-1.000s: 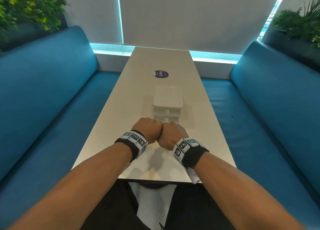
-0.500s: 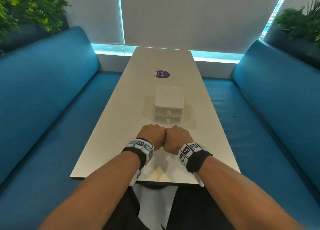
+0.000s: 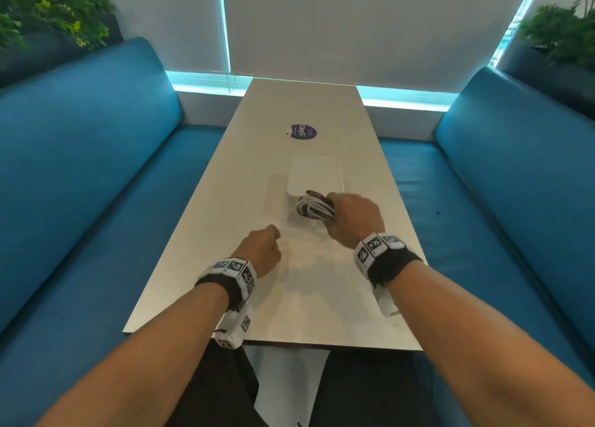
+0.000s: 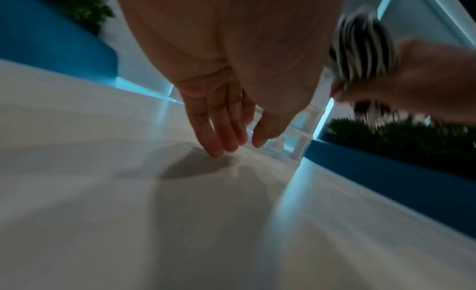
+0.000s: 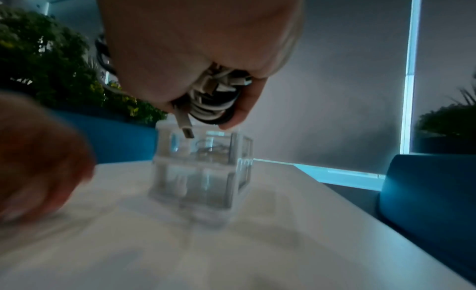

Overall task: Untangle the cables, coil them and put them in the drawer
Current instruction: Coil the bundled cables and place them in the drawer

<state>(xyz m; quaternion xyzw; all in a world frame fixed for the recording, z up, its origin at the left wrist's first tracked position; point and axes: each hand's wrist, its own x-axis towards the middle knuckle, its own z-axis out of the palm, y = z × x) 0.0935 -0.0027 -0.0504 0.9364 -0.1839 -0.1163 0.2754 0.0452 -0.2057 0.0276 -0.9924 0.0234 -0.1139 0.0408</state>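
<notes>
A second earlier both fists had been pressed knuckle to knuckle in front of the closed drawer box (image 3: 315, 181). Now the hands had parted, and the top drawer (image 3: 304, 223) appeared pulled out towards the person, though blur made that hard to confirm. The right hand (image 3: 352, 218) was curled tightly round the bundle of cables (image 3: 314, 207), holding it just above the drawer at about one o'clock from the left hand. That suggested the untangling and coiling were finished and only the putting away remained.

The left hand (image 3: 260, 249) hung low over the table (image 3: 199, 265) with its fingers (image 4: 219, 131) loosely extended and holding nothing.

The bundle was a tight mix of white and black loops, and one plug end (image 5: 186, 129) dangled free beneath the fist, pointing into the clear box.
</notes>
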